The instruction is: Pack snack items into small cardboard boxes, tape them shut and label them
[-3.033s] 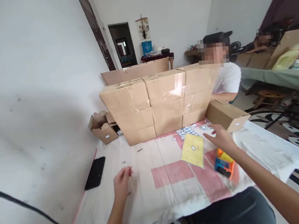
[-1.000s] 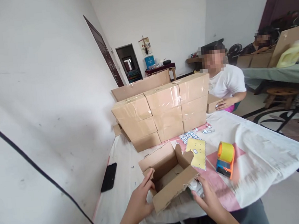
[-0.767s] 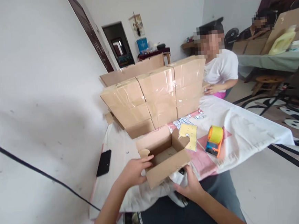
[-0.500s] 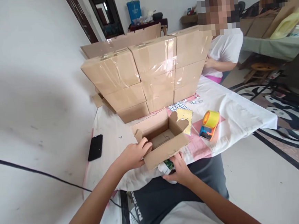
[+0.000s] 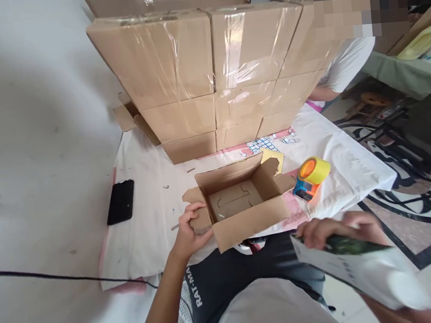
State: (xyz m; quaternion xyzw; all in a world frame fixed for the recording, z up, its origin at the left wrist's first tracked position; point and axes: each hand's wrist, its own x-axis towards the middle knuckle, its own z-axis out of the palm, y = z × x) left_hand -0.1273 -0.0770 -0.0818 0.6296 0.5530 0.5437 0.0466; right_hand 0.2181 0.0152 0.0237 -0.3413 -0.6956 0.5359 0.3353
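Observation:
An open cardboard box point(image 5: 252, 222) stands on the table in front of me, its flaps folded outward and its inside showing bare brown bottom. My left hand point(image 5: 189, 233) grips the box's left end flap, thumb on the near side and fingers over the top. Off to the right, past the table's front edge, my right hand point(image 5: 342, 228) is wrapped around a white and green carton with a white round cap point(image 5: 346, 265). The carton is tilted, with its cap toward the lower right, and is partly blurred.
Taped cardboard boxes point(image 5: 177, 60) form a wall behind the open box. A tape dispenser with yellow tape point(image 5: 311, 176) lies to the right, a black phone point(image 5: 120, 202) to the left. A person in a white shirt point(image 5: 355, 66) is behind the stack, and a cable point(image 5: 71, 277) hangs at lower left.
My right hand has swung right and up from below the box, bringing the carton into fuller view. My left hand has shifted from the box's inner near corner to its left flap. The view has tilted down.

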